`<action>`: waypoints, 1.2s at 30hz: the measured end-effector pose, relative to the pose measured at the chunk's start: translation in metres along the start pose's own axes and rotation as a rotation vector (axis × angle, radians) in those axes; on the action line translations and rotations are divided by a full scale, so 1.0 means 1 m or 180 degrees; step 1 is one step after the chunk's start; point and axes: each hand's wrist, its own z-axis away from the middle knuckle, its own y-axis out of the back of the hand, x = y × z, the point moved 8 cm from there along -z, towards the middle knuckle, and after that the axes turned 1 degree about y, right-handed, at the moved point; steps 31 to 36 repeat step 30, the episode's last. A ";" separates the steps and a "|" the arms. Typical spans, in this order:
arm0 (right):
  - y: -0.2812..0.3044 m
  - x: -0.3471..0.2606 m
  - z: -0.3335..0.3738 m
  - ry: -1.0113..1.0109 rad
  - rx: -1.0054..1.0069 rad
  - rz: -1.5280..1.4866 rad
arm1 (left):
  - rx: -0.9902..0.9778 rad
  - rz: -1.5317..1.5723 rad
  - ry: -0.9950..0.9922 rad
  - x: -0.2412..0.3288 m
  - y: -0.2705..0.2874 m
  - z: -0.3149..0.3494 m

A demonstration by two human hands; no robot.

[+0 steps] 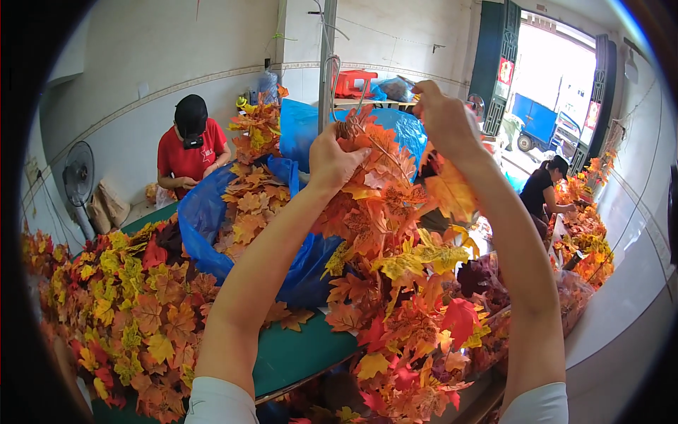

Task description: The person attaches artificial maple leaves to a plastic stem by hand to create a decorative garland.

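A garland of orange, red and yellow artificial maple leaves point(402, 261) hangs in front of me, beside a metal pole point(327, 63) with a bent wire hook point(335, 78). My left hand point(335, 159) is closed round the garland's top end, close to the pole. Raised to the right of it, my right hand point(446, 116) has its fingers curled together; whatever they pinch is too small or hidden to make out. Below that wrist, a large orange leaf point(452, 189) hangs from the garland.
A green table point(300, 350) carries heaped leaf garlands point(134, 304) and a blue plastic bag point(201, 219) of orange leaves. Across it works a person in red point(191, 152); another in black point(540, 191) sits at right. A fan point(79, 173) stands far left.
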 end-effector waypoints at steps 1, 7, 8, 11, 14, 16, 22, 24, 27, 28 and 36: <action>-0.015 0.003 -0.003 -0.0268 -0.0232 -0.0110 | 0.0001 -0.0050 -0.0028 0.003 0.006 0.004; -0.047 -0.019 -0.014 -0.0089 -0.0134 -0.0254 | -0.0008 0.0244 -0.0069 -0.001 0.015 0.010; -0.051 -0.022 -0.015 -0.0068 -0.0170 -0.0191 | -0.0003 0.0234 -0.0073 -0.003 0.015 0.010; -0.056 -0.026 -0.014 0.0024 -0.0114 -0.0115 | -0.0003 0.0219 -0.0100 -0.001 0.015 0.012; -0.058 -0.025 -0.012 0.0028 -0.0225 0.0105 | 0.0002 0.0016 -0.0066 0.001 0.015 0.012; -0.065 -0.021 -0.008 0.0012 -0.0377 0.0255 | -0.0049 0.0064 0.0064 -0.002 0.012 0.012; -0.054 -0.039 0.024 0.0509 -0.0161 -0.0484 | 0.0071 -0.0162 -0.0050 0.009 0.017 0.014; -0.060 -0.034 0.030 0.0471 -0.0175 -0.0734 | -0.0162 0.0187 0.0173 0.002 0.010 0.015; -0.073 -0.032 0.031 0.0398 -0.0722 -0.1264 | -0.0354 0.0209 -0.0017 0.001 0.006 0.014; -0.072 -0.032 0.031 0.0389 -0.0734 -0.1277 | -0.0359 0.0202 0.0000 -0.004 0.007 0.013; -0.079 -0.025 0.033 -0.0150 -0.1217 -0.1379 | -0.0815 0.0673 -0.0027 -0.012 0.001 0.011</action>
